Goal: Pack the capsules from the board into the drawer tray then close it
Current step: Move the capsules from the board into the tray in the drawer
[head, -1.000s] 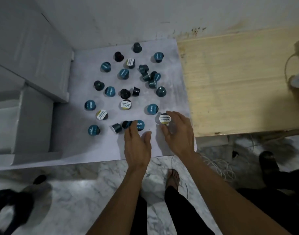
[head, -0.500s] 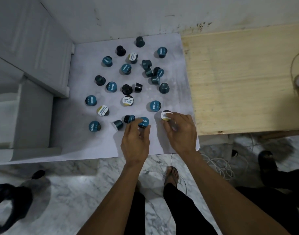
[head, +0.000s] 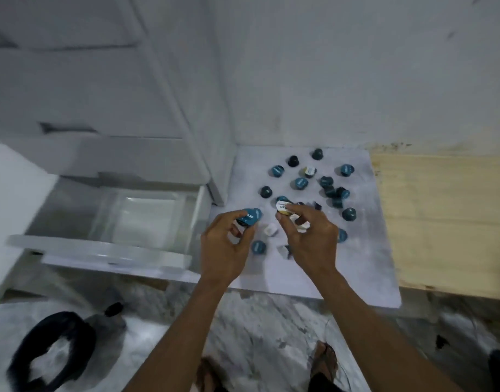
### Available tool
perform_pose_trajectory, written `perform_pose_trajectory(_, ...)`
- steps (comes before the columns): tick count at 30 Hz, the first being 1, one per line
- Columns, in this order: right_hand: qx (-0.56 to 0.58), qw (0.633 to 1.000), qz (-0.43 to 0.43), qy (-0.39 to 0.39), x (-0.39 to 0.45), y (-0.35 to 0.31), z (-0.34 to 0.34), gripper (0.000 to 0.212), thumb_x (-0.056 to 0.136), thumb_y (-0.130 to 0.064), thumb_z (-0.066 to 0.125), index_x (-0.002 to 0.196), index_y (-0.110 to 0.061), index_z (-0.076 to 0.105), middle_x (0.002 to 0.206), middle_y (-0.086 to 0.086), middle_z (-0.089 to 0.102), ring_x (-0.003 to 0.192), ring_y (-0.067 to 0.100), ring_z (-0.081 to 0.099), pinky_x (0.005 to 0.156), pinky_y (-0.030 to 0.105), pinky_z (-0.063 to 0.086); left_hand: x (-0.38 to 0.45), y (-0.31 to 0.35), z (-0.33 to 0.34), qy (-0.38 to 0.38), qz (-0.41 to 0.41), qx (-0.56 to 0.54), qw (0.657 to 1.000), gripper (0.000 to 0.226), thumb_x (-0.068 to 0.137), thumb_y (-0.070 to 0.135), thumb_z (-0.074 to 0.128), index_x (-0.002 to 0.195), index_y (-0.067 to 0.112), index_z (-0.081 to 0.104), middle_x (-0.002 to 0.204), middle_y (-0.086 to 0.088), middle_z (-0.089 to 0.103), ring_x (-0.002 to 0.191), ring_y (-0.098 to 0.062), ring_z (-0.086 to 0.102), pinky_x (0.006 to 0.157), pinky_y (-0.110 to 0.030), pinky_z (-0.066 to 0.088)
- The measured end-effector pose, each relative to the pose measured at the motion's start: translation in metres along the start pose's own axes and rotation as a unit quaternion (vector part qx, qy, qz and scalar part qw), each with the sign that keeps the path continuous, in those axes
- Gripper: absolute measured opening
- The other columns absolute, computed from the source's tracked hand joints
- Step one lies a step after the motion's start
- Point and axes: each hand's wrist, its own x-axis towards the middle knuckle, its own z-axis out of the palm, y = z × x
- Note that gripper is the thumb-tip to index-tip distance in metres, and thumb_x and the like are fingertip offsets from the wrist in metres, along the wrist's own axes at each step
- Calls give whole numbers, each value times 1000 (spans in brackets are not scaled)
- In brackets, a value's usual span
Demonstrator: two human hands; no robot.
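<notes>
- Drawer tray, clear plastic, rectangular (head: 146,219): pulled open, left of the pale marbled board (head: 362,250).
- Left hand (head: 229,244): nearer the tray; fingers pinch a teal-lidded capsule (head: 250,217).
- Right hand (head: 308,236): pinches a white-lidded capsule (head: 282,209) over the board.
- Remaining capsules (head: 349,214): scattered on the board, right of the tray.

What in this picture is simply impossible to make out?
- Head view: the tray in the open drawer is smeared by motion blur; whether capsules lie inside cannot be told.
- Capsules beneath the right hand are partly hidden by its fingers.
- Lid print on the white capsule and the teal capsule in the left hand is partly covered.
</notes>
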Motion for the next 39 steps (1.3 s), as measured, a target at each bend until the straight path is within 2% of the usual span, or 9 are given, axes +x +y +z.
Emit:
perform_pose_trajectory(3, 7, 999, -34, -10, -3, -46, 56, 20, 79, -28, 79, 97, -18, 74, 85, -7, 70, 68, 6, 59, 60, 14, 43, 21, -33, -69, 5, 20, 35, 999, 26, 79, 21, 78, 103, 21, 67, 91, 8, 68, 71, -4, 59, 69, -9, 46)
perform_pose_trajectory(11, 15, 997, -35, -66, -45, -119, 180, 22, 79, -35, 77, 96, -23, 74, 86, -10, 71, 70, 7, 62, 60, 16, 47, 53, -138, -241, -24, -43, 82, 995, 22, 77, 27, 80, 95, 27, 67, 78, 18, 64, 71, -8, 60, 61, -7, 43)
perform_pose_trajectory(13, 14, 996, -21, -85, -51, -128, 199, 20, 79, -35, 77, 96, -24, 74, 89, -13, 72, 69, 7, 62, 60, 16, 48, 66, -160, -266, -57, -70, 100, 991, 21, 78, 27, 79, 96, 24, 69, 83, 11, 67, 65, -8, 60, 62, -15, 47)
perform_pose_trajectory(15, 1, 994, -19, -104, -51, -135, 217, 18, 79, -33, 79, 95, -25, 75, 90, -17, 72, 69, 7, 62, 62, 14, 48, 82, -181, -283, -106, -74, 119, 984, 21, 78, 25, 79, 97, 22, 69, 88, 10, 69, 61, -7, 60, 61, -13, 46)
perform_pose_trajectory(18, -23, 988, -7, -151, -43, -140, 248, 16, 76, -30, 81, 90, -27, 75, 84, -23, 69, 65, 7, 62, 62, 17, 50, 107, -214, -295, -165, -77, 140, 973, 22, 78, 24, 80, 97, 23, 69, 87, 11, 69, 59, -8, 62, 60, -10, 45)
perform_pose_trajectory(23, -60, 964, 8, -259, -27, -127, 301, 15, 77, -33, 79, 89, -26, 74, 89, -20, 72, 63, 7, 61, 64, 28, 55, 137, -267, -294, -275, -79, 156, 945, 21, 75, 24, 81, 93, 25, 70, 94, 10, 71, 59, -8, 62, 70, -25, 54)
perform_pose_trajectory(31, -122, 873, 38, -471, -21, -103, 364, 19, 78, -36, 76, 95, -27, 72, 86, -10, 70, 74, 8, 63, 71, 34, 56, 164, -319, -284, -432, -58, 191, 880, 20, 73, 25, 83, 89, 29, 70, 92, 14, 71, 66, 8, 59, 71, -16, 46)
perform_pose_trajectory(35, -149, 839, 36, -522, -20, -104, 383, 20, 80, -32, 75, 97, -23, 72, 74, -14, 57, 74, 8, 59, 70, 30, 53, 173, -333, -274, -475, -46, 202, 855, 19, 72, 27, 84, 86, 28, 71, 94, 15, 71, 68, 5, 57, 72, -22, 49)
perform_pose_trajectory(39, -163, 823, 35, -543, -21, -106, 397, 19, 81, -26, 73, 99, -21, 71, 75, -13, 54, 75, 9, 55, 70, 30, 51, 175, -341, -264, -505, -40, 212, 836, 19, 71, 27, 84, 85, 26, 71, 95, 11, 71, 85, -4, 60, 79, -27, 51)
